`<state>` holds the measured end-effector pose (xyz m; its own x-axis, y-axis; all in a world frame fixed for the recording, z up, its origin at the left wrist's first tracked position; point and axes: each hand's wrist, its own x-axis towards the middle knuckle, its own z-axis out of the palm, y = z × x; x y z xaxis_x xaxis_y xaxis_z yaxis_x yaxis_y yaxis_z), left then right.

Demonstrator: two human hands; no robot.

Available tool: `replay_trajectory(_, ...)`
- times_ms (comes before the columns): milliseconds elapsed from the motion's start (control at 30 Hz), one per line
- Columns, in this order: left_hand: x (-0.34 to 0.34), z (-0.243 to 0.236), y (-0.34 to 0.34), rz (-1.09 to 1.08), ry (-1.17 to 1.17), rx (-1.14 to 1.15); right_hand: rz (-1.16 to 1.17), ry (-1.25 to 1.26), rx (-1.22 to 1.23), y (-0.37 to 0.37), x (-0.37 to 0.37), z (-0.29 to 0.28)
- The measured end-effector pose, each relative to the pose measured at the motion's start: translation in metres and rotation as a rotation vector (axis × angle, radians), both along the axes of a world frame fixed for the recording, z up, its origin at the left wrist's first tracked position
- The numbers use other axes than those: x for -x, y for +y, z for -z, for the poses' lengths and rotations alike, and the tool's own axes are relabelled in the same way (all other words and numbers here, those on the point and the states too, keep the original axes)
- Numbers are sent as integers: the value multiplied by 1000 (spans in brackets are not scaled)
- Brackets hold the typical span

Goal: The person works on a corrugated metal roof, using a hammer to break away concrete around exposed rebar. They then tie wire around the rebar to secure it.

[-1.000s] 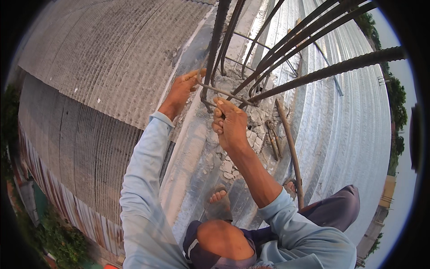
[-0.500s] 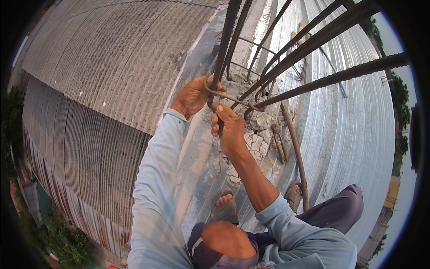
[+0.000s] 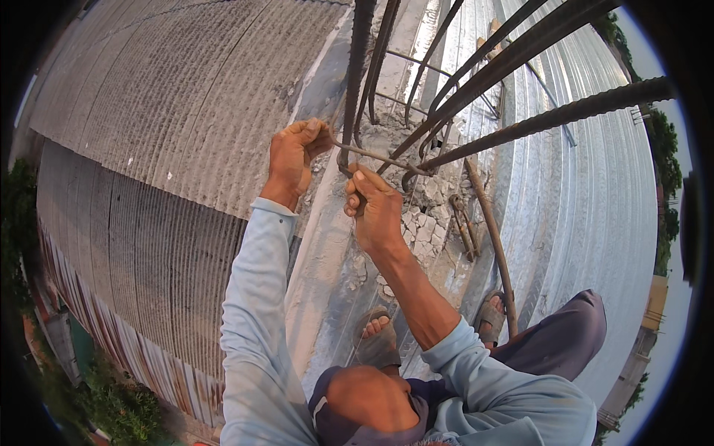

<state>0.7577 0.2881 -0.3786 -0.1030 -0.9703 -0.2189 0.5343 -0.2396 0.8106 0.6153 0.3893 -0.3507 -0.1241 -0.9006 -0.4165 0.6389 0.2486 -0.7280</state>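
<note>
Beside the near upright rebar [image 3: 355, 74], my left hand [image 3: 288, 165] is raised with its fingertips pinched together. They meet the left end of a thin bent steel rod [image 3: 379, 154], which spans across to the other bars; what exactly they pinch is too small to make out. My right hand [image 3: 377, 212] is closed just below this rod, at the rebar's lower end. A dark, rod-like piece [image 3: 360, 202] shows inside its curled fingers; its kind is unclear. A fine strand, perhaps wire, hangs beneath that hand.
Several thick ribbed bars [image 3: 550, 119] slant up to the right. Broken concrete [image 3: 422, 232] lies at their base, with a rusty pincer-like tool [image 3: 464, 229] and a long rod [image 3: 491, 241]. Corrugated grey roofing [image 3: 163, 97] drops away left; shiny metal sheeting [image 3: 573, 223] spreads right. My sandalled feet [image 3: 377, 338] are near.
My left hand has drawn left, away from the upright rebar, its fingers now pinched. My right hand stays closed at almost the same spot by the bars. The view has shifted slightly.
</note>
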Motion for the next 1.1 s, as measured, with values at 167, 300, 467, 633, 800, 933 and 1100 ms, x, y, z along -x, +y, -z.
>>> replay_trajectory(167,-9,5,17,-160,-2,84,179,62,71,-29,-24,5)
replay_trajectory(300,-8,6,35,-221,-78,178,209,187,79,-28,-35,4)
replay_trajectory(467,-9,4,39,-212,-141,263,174,182,48,-29,-38,9)
replay_trajectory(633,-5,18,43,-285,-16,135,264,320,102,-37,-48,26)
replay_trajectory(800,5,11,31,-371,65,-67,196,299,52,-29,-27,23)
replay_trajectory(933,7,8,38,-416,51,-108,212,34,73,-40,-30,17)
replay_trajectory(1100,-1,0,38,-469,13,-46,89,-17,155,-45,-7,24)
